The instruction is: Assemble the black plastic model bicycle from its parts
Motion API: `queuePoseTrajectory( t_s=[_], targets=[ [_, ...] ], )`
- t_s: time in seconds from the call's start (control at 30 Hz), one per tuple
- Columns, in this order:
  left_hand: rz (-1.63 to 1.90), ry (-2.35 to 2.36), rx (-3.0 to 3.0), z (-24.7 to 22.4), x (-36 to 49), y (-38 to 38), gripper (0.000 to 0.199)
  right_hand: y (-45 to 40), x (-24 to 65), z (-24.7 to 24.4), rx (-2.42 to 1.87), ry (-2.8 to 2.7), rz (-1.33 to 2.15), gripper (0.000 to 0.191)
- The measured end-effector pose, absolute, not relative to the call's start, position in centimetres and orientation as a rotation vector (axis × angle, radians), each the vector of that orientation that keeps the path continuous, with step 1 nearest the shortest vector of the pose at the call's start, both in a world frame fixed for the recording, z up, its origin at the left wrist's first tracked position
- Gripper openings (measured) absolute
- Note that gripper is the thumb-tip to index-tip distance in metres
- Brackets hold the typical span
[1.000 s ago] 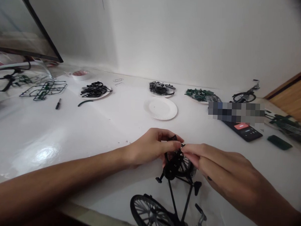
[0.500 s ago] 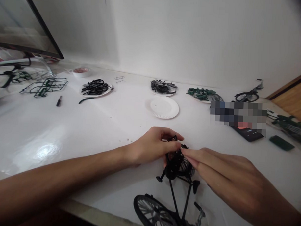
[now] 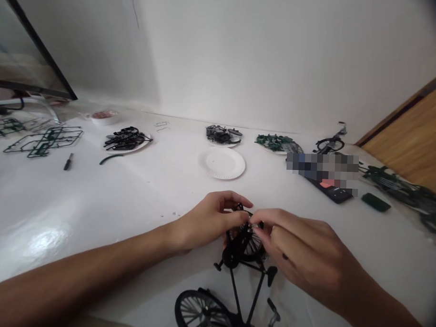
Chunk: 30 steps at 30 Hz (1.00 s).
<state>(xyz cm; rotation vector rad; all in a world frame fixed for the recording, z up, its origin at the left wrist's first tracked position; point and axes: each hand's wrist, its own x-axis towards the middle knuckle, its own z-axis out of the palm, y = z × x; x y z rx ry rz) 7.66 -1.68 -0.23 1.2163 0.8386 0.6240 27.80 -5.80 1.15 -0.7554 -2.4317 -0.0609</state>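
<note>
A black model bicycle [image 3: 237,274] lies on the white table, its grey handlebar and spoked front wheel [image 3: 202,311] toward me. My left hand [image 3: 216,218] is closed round its far end, thumb and fingers at the rear wheel [image 3: 253,243]. From the right, my right hand [image 3: 301,242] pinches with thumb and forefinger beside that wheel, close to the left thumb. A tiny shiny bit shows at those fingertips; its kind cannot be made out. A dark spot shows on a finger of the right hand.
Beyond the hands is a bare white paper plate [image 3: 225,164]. Plates of black parts [image 3: 128,139], dark parts [image 3: 221,134] and green parts [image 3: 274,141] line the wall. A small screwdriver [image 3: 68,162] lies left. Rightward are a phone [image 3: 336,192] and another model bicycle [image 3: 329,142].
My right fingers have gone from stretched and nearly straight to bent in a pinch by the rear wheel. The left hand keeps its hold. The whole view has shifted slightly.
</note>
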Motion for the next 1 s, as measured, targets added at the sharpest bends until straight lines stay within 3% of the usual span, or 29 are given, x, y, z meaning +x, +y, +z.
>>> queuePoseTrajectory(
  t_s=[0.27, 0.5, 0.73, 1.0],
  targets=[
    [0.604, 0.878, 1.184, -0.1, 7.7, -1.8, 0.026, -5.7, 28.3, 1.8, -1.065, -1.596, 0.89, 0.028],
    [0.617, 0.826, 1.214, -0.3, 7.6, -1.7, 0.025, -6.1, 27.2, 2.6, -1.072, -1.88, 0.464, 0.014],
    [0.605, 0.85, 1.235, -0.3, 7.5, -1.7, 0.026, -6.2, 26.6, 1.9, -0.97, -1.534, 0.737, 0.013],
    [0.608, 0.821, 1.244, -0.2, 7.5, -1.7, 0.026, -6.4, 26.4, 1.9, -1.083, -1.718, 0.621, 0.014]
  ],
)
